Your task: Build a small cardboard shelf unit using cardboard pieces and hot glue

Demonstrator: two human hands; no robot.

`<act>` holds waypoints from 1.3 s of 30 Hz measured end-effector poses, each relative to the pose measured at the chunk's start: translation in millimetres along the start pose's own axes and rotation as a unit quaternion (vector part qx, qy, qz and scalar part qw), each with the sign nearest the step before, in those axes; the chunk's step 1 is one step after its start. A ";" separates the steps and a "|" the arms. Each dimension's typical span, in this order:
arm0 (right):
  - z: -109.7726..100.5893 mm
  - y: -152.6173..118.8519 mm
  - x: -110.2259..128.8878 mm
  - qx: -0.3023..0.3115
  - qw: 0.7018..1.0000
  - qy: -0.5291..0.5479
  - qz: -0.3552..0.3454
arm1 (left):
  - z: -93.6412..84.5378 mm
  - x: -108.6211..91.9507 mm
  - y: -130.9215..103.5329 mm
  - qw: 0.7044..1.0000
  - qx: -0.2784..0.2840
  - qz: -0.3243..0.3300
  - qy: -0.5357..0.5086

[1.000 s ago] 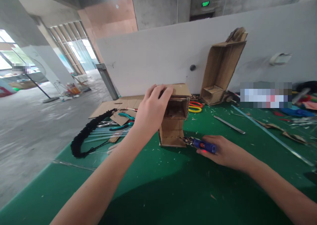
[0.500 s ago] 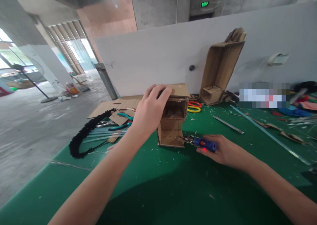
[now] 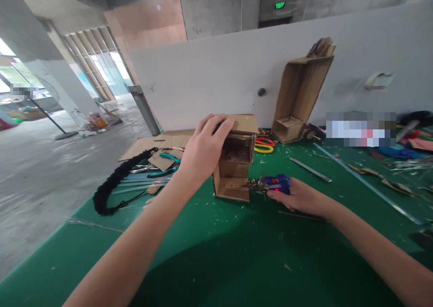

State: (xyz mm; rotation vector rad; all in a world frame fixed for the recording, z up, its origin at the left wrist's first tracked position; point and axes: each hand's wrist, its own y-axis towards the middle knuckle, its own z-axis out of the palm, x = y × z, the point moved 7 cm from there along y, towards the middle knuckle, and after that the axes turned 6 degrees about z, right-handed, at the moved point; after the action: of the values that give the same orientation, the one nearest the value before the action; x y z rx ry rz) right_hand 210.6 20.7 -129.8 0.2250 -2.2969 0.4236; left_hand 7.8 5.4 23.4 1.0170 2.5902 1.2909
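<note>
A small cardboard box [image 3: 233, 193] with two openings, one above the other, stands upright on the green table. My left hand [image 3: 207, 144] grips it from the left, fingers curved over its top flap. In my right hand [image 3: 297, 194] is a blue hot glue gun [image 3: 278, 184] with a small red light. Its nozzle, crusted with glue and scraps, points left at the lower opening's right edge; whether it touches the cardboard I cannot tell.
Left of the box lie teal-handled pliers [image 3: 164, 174], clear strips and a black fuzzy cord [image 3: 104, 194]. Behind it are red and yellow scissors handles [image 3: 264, 148]. A taller cardboard piece [image 3: 297, 90] leans on the white wall. A metal strip [image 3: 310, 169] lies to the right.
My right hand has moved slightly left and turned the glue gun, bringing it closer to the box. The box sits a touch further left. My left hand keeps its hold.
</note>
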 end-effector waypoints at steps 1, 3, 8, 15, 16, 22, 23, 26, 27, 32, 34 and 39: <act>-0.1 0.5 1.0 0.007 1.000 -0.002 0.001 | 0.1 -0.1 0.1 1.000 0.000 0.000 -0.001; -0.9 1.2 2.3 0.017 1.000 -0.008 0.004 | 0.1 0.1 0.1 1.000 -0.001 -0.003 -0.002; -1.8 2.2 -2.1 0.017 1.000 -0.008 0.020 | 0.7 1.3 -0.2 1.000 -0.004 -0.006 -0.002; -19.2 -10.9 5.3 -0.067 0.987 -0.129 -0.061 | -0.1 1.3 2.3 1.000 0.010 0.007 0.000; -24.5 -14.9 8.3 -0.084 0.978 -0.173 -0.084 | -0.7 1.1 2.8 1.000 0.012 0.010 -0.002; -55.1 -25.2 -8.4 -0.143 0.941 -0.303 -0.042 | -1.3 0.8 3.7 0.999 0.040 0.020 -0.015; -58.8 -25.0 -14.2 -0.160 0.935 -0.315 -0.019 | -0.8 0.7 3.5 0.998 0.049 0.022 -0.015; -61.5 -21.5 -28.0 -0.189 0.921 -0.341 0.023 | 0.8 -0.3 3.3 0.997 0.078 0.026 -0.009; -59.8 -19.2 -30.9 -0.187 0.920 -0.342 0.023 | 0.9 -0.9 3.4 0.996 0.085 0.029 -0.005; -55.8 -11.1 -36.9 -0.178 0.931 -0.318 -0.034 | -0.2 -5.7 3.8 0.994 0.096 0.058 0.019; -60.6 -12.9 -39.0 -0.194 0.924 -0.328 -0.030 | 0.2 -6.8 3.4 0.993 0.095 0.068 0.026; -69.4 -32.1 -0.3 -0.289 0.892 -0.344 -0.047 | 1.5 -5.7 2.6 0.993 0.093 0.063 0.029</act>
State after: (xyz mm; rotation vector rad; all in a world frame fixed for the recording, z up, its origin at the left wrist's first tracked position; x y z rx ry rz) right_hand 266.5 16.4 -77.8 0.2006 -2.9581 -0.4859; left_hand 14.1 4.3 23.1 1.2088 2.7731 1.1374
